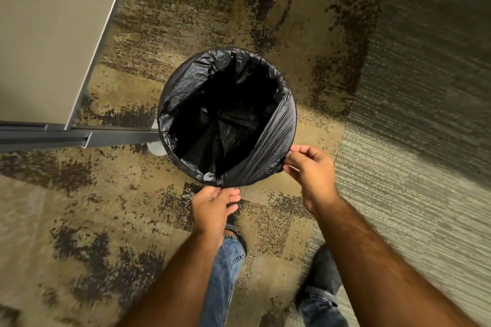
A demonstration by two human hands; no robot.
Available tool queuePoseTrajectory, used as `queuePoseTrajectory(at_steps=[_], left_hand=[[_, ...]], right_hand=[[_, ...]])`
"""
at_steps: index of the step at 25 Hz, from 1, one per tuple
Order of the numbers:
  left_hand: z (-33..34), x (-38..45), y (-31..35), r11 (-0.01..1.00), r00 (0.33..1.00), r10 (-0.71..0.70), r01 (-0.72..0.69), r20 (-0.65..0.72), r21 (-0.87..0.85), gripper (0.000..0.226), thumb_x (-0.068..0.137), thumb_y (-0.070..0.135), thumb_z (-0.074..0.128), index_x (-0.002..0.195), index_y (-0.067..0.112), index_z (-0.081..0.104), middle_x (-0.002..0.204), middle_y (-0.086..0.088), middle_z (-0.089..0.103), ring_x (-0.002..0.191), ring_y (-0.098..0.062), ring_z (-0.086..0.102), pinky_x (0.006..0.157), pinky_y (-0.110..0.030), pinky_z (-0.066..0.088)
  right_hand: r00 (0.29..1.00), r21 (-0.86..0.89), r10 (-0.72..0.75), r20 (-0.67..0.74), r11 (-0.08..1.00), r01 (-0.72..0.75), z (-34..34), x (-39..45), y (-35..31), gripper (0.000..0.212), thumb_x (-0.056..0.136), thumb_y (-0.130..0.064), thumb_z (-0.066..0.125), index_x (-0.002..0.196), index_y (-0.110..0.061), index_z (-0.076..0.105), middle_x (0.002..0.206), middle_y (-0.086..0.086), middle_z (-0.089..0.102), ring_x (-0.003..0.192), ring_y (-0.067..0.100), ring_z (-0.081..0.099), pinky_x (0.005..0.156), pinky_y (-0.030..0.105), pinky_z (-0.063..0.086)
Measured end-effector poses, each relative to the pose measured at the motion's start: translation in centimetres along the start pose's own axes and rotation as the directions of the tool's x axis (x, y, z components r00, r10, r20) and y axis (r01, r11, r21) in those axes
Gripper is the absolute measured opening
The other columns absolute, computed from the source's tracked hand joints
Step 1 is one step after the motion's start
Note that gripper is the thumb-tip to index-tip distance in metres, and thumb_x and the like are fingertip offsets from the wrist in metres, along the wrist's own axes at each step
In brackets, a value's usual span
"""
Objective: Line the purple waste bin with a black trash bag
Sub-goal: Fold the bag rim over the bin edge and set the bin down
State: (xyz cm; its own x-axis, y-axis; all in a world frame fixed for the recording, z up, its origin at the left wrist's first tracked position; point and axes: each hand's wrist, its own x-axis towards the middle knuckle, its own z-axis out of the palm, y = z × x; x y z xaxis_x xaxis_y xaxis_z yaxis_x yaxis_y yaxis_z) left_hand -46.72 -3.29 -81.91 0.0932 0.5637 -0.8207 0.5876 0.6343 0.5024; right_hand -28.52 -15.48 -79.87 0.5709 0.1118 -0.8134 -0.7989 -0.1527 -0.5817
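Note:
A round waste bin stands on the carpet in the middle of the head view, seen from above. A black trash bag (228, 117) hangs inside it and folds over the whole rim, so the bin's purple wall is hidden. My left hand (215, 207) pinches the bag's edge at the near rim. At the near-right rim, my right hand (309, 170) grips the folded, stretched plastic.
A beige cabinet or desk panel (53, 34) with a dark metal base rail (79, 137) stands at the left, touching the bin's side. Patterned brown carpet (119, 207) covers the floor, with grey striped carpet (411, 141) at the right. My legs and shoes are below.

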Motion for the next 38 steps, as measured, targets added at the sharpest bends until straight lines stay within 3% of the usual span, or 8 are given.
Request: queuePoseTrajectory(at_steps=[6, 13, 18, 23, 26, 29, 31, 38], left_hand=[[1.9, 1.7, 0.2, 0.993, 0.991, -0.122, 0.121, -0.059, -0.018, 0.019, 0.092, -0.010, 0.061, 0.088, 0.001, 0.076, 0.085, -0.012, 0.085, 0.079, -0.022, 0.084, 0.076, -0.040, 0.068], [1.2, 1.8, 0.5, 0.994, 0.994, -0.108, 0.108, -0.006, 0.013, 0.030, 0.095, -0.011, 0.055, 0.084, 0.005, 0.078, 0.082, -0.011, 0.084, 0.072, -0.016, 0.078, 0.059, -0.029, 0.064], [1.9, 1.7, 0.0, 0.986, 0.985, -0.162, 0.164, -0.059, 0.032, 0.019, 0.096, -0.013, 0.060, 0.103, -0.001, 0.072, 0.082, -0.012, 0.084, 0.072, -0.021, 0.083, 0.079, -0.043, 0.069], [-1.5, 2.6, 3.1, 0.992, 0.992, -0.119, 0.117, -0.047, -0.037, 0.029, 0.099, -0.017, 0.056, 0.109, 0.009, 0.063, 0.113, -0.016, 0.074, 0.093, -0.024, 0.077, 0.072, -0.030, 0.065], [-4.3, 3.4, 6.1, 0.997, 0.985, -0.046, 0.034, -0.166, -0.073, 0.048, 0.104, -0.013, 0.042, 0.145, 0.010, 0.053, 0.113, -0.007, 0.064, 0.093, -0.020, 0.069, 0.080, -0.033, 0.062], [-5.1, 4.1, 9.9, 0.993, 0.958, 0.108, -0.116, -0.267, -0.015, 0.037, 0.112, 0.010, 0.045, 0.147, 0.014, 0.058, 0.130, -0.003, 0.067, 0.098, -0.016, 0.068, 0.082, -0.035, 0.062], [-4.7, 4.5, 12.2, 0.985, 0.946, 0.154, -0.170, -0.286, -0.031, 0.032, 0.111, 0.022, 0.052, 0.140, 0.013, 0.064, 0.140, -0.011, 0.069, 0.116, -0.028, 0.070, 0.102, -0.050, 0.059], [-5.2, 6.8, 16.6, 0.952, 0.965, 0.241, -0.214, -0.105, 0.218, 0.052, 0.103, 0.011, 0.069, 0.153, 0.006, 0.054, 0.150, -0.012, 0.063, 0.135, -0.025, 0.060, 0.109, -0.030, 0.045]], right_hand=[[0.998, 0.030, 0.039, -0.056, 0.999, -0.037, -0.3, 0.0, -0.1, 0.017, 0.081, 0.009, 0.083, 0.094, 0.000, 0.078, 0.085, 0.013, 0.081, 0.076, 0.018, 0.079, 0.073, 0.025, 0.065], [0.994, -0.040, -0.021, -0.107, 0.999, 0.017, -0.4, 0.5, 0.4, 0.015, 0.084, 0.012, 0.078, 0.088, -0.002, 0.078, 0.075, 0.006, 0.079, 0.072, 0.017, 0.073, 0.066, 0.025, 0.062], [0.981, -0.153, 0.060, -0.183, 0.984, -0.088, 0.3, 2.3, -0.1, 0.013, 0.093, 0.016, 0.064, 0.094, 0.007, 0.073, 0.090, 0.022, 0.076, 0.082, 0.027, 0.072, 0.079, 0.035, 0.067], [0.966, -0.297, -0.084, -0.245, 0.955, 0.007, 1.7, 1.2, -3.3, 0.041, 0.097, 0.004, 0.057, 0.134, -0.011, 0.066, 0.123, 0.002, 0.071, 0.112, 0.020, 0.068, 0.094, 0.029, 0.058], [0.920, -0.401, -0.290, -0.264, 0.900, 0.169, 2.5, -0.6, -4.5, 0.054, 0.094, -0.010, 0.064, 0.148, -0.018, 0.057, 0.132, -0.007, 0.062, 0.115, 0.013, 0.064, 0.081, 0.015, 0.049], [0.913, -0.494, -0.347, -0.214, 0.845, 0.205, 4.1, -1.7, -5.3, 0.064, 0.092, -0.017, 0.069, 0.154, -0.019, 0.051, 0.150, -0.003, 0.056, 0.121, 0.011, 0.060, 0.102, 0.032, 0.055], [0.929, -0.528, -0.310, -0.199, 0.833, 0.165, 4.8, -1.7, -5.5, 0.070, 0.090, -0.019, 0.071, 0.156, -0.018, 0.048, 0.156, 0.000, 0.051, 0.128, 0.017, 0.060, 0.113, 0.040, 0.051], [0.953, -0.553, -0.126, -0.274, 0.831, -0.049, 6.9, -1.1, -5.3, 0.052, 0.082, -0.008, 0.071, 0.130, -0.023, 0.060, 0.123, 0.005, 0.074, 0.110, 0.027, 0.073, 0.100, 0.045, 0.061]])
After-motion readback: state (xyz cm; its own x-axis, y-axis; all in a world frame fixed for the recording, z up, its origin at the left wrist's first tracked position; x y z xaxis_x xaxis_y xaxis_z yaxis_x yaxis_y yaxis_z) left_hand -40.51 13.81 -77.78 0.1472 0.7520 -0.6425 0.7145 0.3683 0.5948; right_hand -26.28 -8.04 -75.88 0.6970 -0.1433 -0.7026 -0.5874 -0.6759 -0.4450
